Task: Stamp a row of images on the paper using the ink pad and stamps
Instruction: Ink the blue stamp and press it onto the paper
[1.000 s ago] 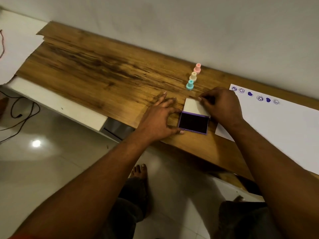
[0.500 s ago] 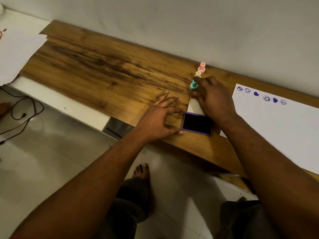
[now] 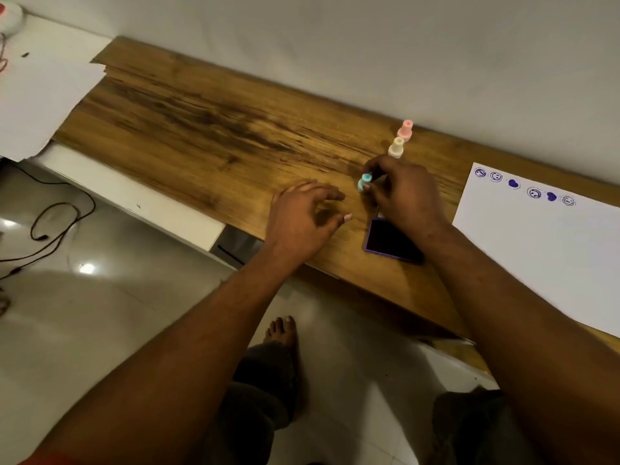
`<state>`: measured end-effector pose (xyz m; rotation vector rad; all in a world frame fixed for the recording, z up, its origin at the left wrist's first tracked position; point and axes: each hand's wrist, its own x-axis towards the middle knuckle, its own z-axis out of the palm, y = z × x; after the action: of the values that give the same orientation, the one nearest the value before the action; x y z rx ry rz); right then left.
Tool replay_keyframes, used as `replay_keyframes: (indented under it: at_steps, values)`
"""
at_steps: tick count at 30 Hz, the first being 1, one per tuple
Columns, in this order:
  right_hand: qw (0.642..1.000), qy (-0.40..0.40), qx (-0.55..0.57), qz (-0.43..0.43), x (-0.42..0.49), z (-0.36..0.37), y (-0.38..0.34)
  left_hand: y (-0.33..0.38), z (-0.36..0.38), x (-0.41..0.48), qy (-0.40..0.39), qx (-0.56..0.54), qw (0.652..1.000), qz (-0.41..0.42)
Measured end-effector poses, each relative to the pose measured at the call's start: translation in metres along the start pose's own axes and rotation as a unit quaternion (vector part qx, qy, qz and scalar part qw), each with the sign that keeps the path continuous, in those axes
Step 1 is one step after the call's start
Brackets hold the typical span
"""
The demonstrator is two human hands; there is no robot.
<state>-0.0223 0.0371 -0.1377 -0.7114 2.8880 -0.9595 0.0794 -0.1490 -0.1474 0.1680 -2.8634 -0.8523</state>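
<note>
We looked down on a long wooden surface [image 3: 201, 129] set against a pale wall [image 3: 335, 45]. Right of centre, the right hand [image 3: 407, 196] pinched a teal stamp [image 3: 365, 181] between thumb and fingertips. We could not tell whether the stamp touched the wood. Just above it in the frame, a cream stamp [image 3: 396, 147] and a pink stamp [image 3: 406, 130] stood upright in a line toward the wall.

Just below the right hand lay the ink pad [image 3: 389, 241], open, its dark face up inside a purple rim. The left hand [image 3: 302, 216] was at the centre of the frame, left of the pad and apart from it. Its fingers were spread and loosely bent, holding nothing.

At the right edge lay the white paper [image 3: 543, 250], with a row of six purple prints [image 3: 523, 187] along its upper edge: four smiling faces and two hearts.

At lower left we saw a pale floor [image 3: 100, 330] and a dark cable [image 3: 60, 223], and at lower centre a bare foot [image 3: 284, 332].
</note>
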Motion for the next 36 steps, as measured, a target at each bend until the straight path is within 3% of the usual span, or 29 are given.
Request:
replay_keyframes:
  at_steps: [5, 9, 20, 29, 36]
  values:
    - [0.987, -0.011, 0.16, 0.027, -0.005, -0.005, -0.012, 0.008, 0.0, 0.002, 0.035, -0.001, 0.999, -0.029]
    - [0.96, -0.03, 0.273, 0.058, -0.012, -0.019, -0.016, 0.018, -0.001, 0.002, 0.046, -0.017, 0.999, -0.005]
    - [0.972, -0.087, 0.208, 0.07, -0.043, -0.05, -0.012, 0.045, 0.004, -0.004, 0.022, -0.053, 0.995, 0.088]
    - [0.985, -0.081, 0.15, 0.006, -0.057, -0.063, -0.014, 0.06, 0.008, -0.008, -0.016, -0.02, 0.99, 0.14]
    - [0.991, -0.107, 0.052, -0.057, -0.059, -0.053, 0.0, 0.044, 0.009, -0.002, -0.135, -0.065, 0.977, 0.151]
